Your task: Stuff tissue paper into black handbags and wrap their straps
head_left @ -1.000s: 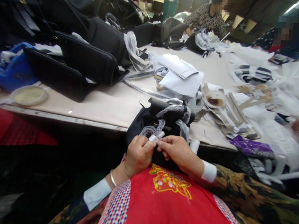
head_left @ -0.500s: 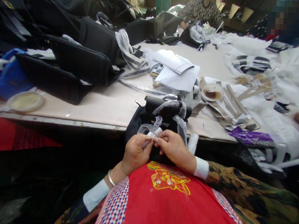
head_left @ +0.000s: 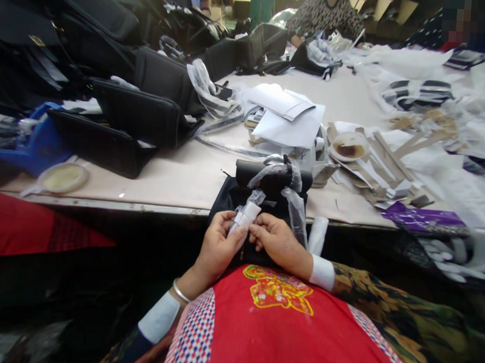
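Observation:
A black bag with plastic-wrapped handles leans at the table's front edge, against the red apron. Over it, my left hand is closed around a small white wrap that sits on a strap covered in clear plastic. My right hand meets it from the right, thumb and fingers pinched at the wrap's lower right edge. What lies between those right fingertips is too small to make out. A white roll stands just right of the bag.
Black bags crowd the left, beside a blue bin and a round lid of pale paste. White papers, a dish of brown liquid and cardboard strips lie beyond. A person is at the far side.
The white wrap is now upright and more exposed, with my left fingers spread further around it. The loose loop of clear plastic beside it is no longer seen. The view has shifted slightly left.

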`<state>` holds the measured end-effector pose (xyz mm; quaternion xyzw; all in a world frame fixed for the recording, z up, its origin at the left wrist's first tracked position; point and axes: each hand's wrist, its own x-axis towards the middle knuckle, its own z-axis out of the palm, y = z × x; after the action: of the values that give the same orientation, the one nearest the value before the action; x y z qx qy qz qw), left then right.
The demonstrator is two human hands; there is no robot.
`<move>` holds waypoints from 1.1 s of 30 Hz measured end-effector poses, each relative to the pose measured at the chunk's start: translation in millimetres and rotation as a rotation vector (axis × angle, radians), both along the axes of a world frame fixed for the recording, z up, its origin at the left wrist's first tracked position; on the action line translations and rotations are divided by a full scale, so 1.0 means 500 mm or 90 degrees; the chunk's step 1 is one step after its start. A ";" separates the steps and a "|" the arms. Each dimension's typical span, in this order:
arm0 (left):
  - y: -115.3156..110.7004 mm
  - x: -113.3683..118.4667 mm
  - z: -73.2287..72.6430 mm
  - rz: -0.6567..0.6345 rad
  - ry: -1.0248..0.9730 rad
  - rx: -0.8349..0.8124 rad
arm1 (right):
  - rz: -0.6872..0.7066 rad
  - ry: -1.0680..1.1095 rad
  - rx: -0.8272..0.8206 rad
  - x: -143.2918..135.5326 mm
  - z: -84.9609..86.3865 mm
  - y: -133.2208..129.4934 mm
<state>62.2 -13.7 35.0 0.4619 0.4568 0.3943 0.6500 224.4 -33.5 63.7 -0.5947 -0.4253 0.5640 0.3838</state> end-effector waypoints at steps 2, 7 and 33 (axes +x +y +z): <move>0.004 -0.005 0.011 -0.025 -0.052 -0.071 | -0.007 -0.001 -0.011 0.004 -0.003 -0.003; 0.025 -0.031 0.016 -0.129 -0.135 -0.246 | 0.000 0.017 -0.005 0.016 -0.020 -0.003; 0.028 0.019 0.049 -0.053 0.313 0.168 | 0.008 0.037 0.084 0.023 -0.019 0.020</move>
<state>71.9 0.4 59.3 0.6426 0.5260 0.2999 0.4696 235.8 -23.5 54.0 -0.5488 -0.4538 0.5545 0.4305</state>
